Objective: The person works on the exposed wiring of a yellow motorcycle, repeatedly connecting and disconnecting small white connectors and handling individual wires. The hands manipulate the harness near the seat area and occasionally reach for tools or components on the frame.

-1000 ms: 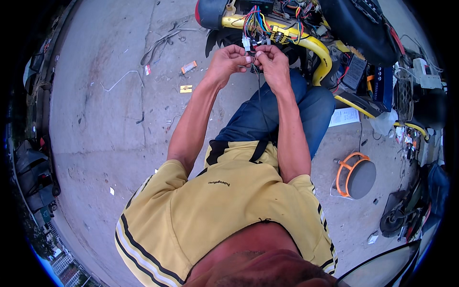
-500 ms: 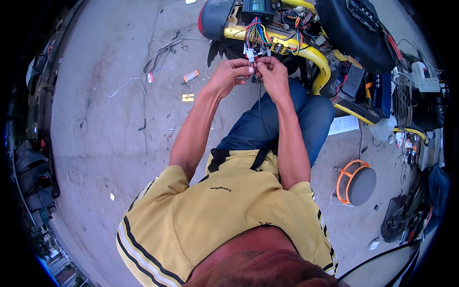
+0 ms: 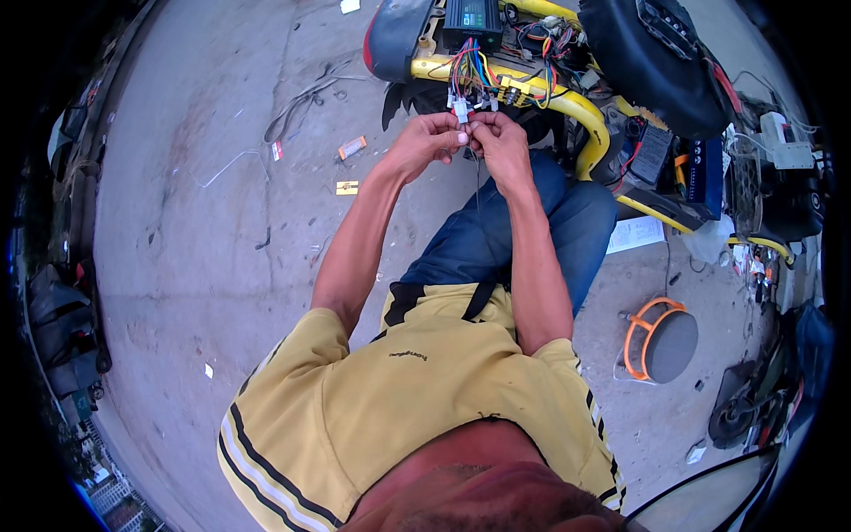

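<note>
My left hand (image 3: 427, 146) and right hand (image 3: 502, 144) meet in front of me, fingertips almost touching. On each, thumb and forefinger are pinched together, clamped on thin dark wires (image 3: 467, 132) that run between them; the wires are so small here that I cannot tell where one grip ends and the next begins. My other fingers are curled in behind. From under my fingertips a slim black cable (image 3: 479, 191) hangs down in front of my blue jeans (image 3: 470, 226).

Just beyond my fingertips sits a white plastic plug connector (image 3: 460, 110), and whether I am touching it I cannot tell. Above it a fan of coloured wires (image 3: 474, 64), red, blue, yellow and green among them, comes down from a black controller box (image 3: 470, 19) and crosses in front of a yellow frame tube (image 3: 581, 111). A yellow terminal block (image 3: 512, 90) is against that tube, to the right of the fan. The black saddle (image 3: 647, 66) is tipped up further right.

On the concrete floor (image 3: 195, 257) to my left lie an orange-and-white packet (image 3: 352, 147), a small yellow packet (image 3: 347, 188) and a tangled grey strap (image 3: 288, 120). To my right are a white printed sheet (image 3: 635, 235) and, nearer me, a round stool (image 3: 671, 346) with a grey top and orange frame, tipped over on its side
</note>
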A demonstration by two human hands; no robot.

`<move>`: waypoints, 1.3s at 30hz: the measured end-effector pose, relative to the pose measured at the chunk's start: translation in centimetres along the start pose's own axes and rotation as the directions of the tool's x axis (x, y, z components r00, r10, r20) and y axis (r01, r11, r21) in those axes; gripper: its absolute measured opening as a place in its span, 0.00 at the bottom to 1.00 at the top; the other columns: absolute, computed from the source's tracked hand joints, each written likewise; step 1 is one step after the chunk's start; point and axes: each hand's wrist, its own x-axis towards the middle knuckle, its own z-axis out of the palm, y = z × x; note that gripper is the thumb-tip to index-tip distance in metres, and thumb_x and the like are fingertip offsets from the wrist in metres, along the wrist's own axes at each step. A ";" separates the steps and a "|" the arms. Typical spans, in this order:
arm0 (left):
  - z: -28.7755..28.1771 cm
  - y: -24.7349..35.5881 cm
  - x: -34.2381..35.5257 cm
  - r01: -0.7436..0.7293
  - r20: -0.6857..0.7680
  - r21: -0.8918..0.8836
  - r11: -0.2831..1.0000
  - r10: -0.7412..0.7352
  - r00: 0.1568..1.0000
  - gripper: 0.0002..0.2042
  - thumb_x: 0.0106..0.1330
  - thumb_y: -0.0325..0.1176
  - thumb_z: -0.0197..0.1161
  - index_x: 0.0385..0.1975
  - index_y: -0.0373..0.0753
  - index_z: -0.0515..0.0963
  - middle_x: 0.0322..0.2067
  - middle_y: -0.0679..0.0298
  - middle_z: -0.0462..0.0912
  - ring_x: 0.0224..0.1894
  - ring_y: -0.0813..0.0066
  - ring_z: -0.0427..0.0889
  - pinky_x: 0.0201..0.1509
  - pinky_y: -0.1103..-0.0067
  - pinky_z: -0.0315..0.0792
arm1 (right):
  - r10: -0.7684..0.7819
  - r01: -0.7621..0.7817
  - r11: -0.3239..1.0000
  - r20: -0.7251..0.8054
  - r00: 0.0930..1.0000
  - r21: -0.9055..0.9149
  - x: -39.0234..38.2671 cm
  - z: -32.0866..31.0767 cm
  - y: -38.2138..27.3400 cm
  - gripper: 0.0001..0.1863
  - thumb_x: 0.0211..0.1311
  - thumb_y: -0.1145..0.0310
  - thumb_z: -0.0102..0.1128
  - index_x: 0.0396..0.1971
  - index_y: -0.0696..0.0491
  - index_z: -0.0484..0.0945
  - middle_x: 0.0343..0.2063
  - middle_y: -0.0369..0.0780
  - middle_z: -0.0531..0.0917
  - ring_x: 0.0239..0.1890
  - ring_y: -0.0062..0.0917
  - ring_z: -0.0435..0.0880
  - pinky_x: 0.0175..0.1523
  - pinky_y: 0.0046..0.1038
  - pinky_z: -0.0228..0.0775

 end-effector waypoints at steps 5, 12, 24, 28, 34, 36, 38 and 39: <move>0.0 -0.2 -0.3 0.043 0.014 -0.103 0.994 -0.042 0.999 0.09 0.68 0.29 0.71 0.45 0.37 0.84 0.32 0.72 0.82 0.31 0.86 0.76 0.31 0.84 0.72 | 0.030 -0.031 0.998 0.009 0.999 0.047 0.5 -0.4 1.1 0.10 0.70 0.74 0.60 0.47 0.62 0.81 0.32 0.36 0.87 0.29 0.13 0.79 0.33 0.18 0.70; -0.8 -0.4 0.3 0.026 0.088 -0.061 0.998 -0.020 0.996 0.08 0.69 0.33 0.71 0.42 0.38 0.84 0.32 0.72 0.83 0.31 0.85 0.75 0.33 0.83 0.72 | 0.083 -0.102 0.962 0.084 0.993 0.253 1.0 -0.6 2.1 0.09 0.71 0.73 0.60 0.45 0.61 0.82 0.32 0.34 0.86 0.28 0.13 0.78 0.32 0.18 0.69; -0.4 -0.6 0.5 -0.055 0.036 0.198 0.979 0.049 0.998 0.08 0.74 0.36 0.65 0.41 0.38 0.82 0.28 0.74 0.77 0.28 0.86 0.72 0.32 0.83 0.69 | -0.019 0.020 0.999 -0.016 1.000 0.029 0.6 -0.3 1.5 0.10 0.71 0.73 0.60 0.47 0.62 0.81 0.32 0.35 0.85 0.29 0.14 0.78 0.34 0.19 0.71; 0.6 -1.0 0.3 -0.087 -0.081 0.165 0.982 0.102 0.992 0.07 0.74 0.33 0.66 0.42 0.37 0.82 0.28 0.72 0.79 0.28 0.86 0.74 0.30 0.83 0.69 | -0.092 0.092 0.996 -0.055 0.994 -0.006 0.3 0.1 1.8 0.09 0.71 0.74 0.61 0.45 0.62 0.81 0.32 0.35 0.85 0.28 0.14 0.79 0.34 0.20 0.72; 1.6 -1.5 -0.4 -0.095 -0.282 0.097 0.991 0.119 0.952 0.05 0.70 0.27 0.69 0.41 0.34 0.82 0.33 0.66 0.85 0.33 0.82 0.82 0.32 0.82 0.78 | -0.158 0.149 0.985 -0.122 0.980 -0.086 0.4 0.2 2.7 0.08 0.70 0.73 0.62 0.43 0.62 0.82 0.31 0.37 0.85 0.28 0.15 0.81 0.33 0.22 0.73; 1.7 -1.6 -0.7 -0.104 -0.313 0.086 0.991 0.126 0.941 0.05 0.70 0.27 0.69 0.41 0.34 0.82 0.33 0.66 0.86 0.33 0.81 0.83 0.34 0.81 0.80 | -0.164 0.151 0.983 -0.129 0.978 -0.103 0.1 0.3 2.4 0.08 0.70 0.72 0.62 0.43 0.61 0.82 0.30 0.37 0.86 0.28 0.16 0.82 0.33 0.23 0.74; 2.0 -1.4 -0.8 -0.127 -0.325 0.092 0.988 0.150 0.934 0.05 0.70 0.28 0.68 0.41 0.34 0.82 0.33 0.66 0.86 0.32 0.80 0.83 0.35 0.81 0.81 | -0.180 0.165 0.980 -0.138 0.974 -0.113 0.1 0.4 2.7 0.09 0.70 0.71 0.62 0.42 0.62 0.82 0.29 0.37 0.86 0.28 0.17 0.82 0.34 0.24 0.75; 2.1 -1.4 -0.9 -0.133 -0.332 0.091 0.987 0.156 0.930 0.05 0.71 0.27 0.68 0.41 0.34 0.82 0.33 0.65 0.86 0.32 0.80 0.83 0.35 0.81 0.81 | -0.188 0.172 0.978 -0.143 0.972 -0.118 0.1 0.4 2.8 0.09 0.70 0.71 0.62 0.42 0.62 0.82 0.29 0.37 0.86 0.28 0.17 0.83 0.34 0.24 0.75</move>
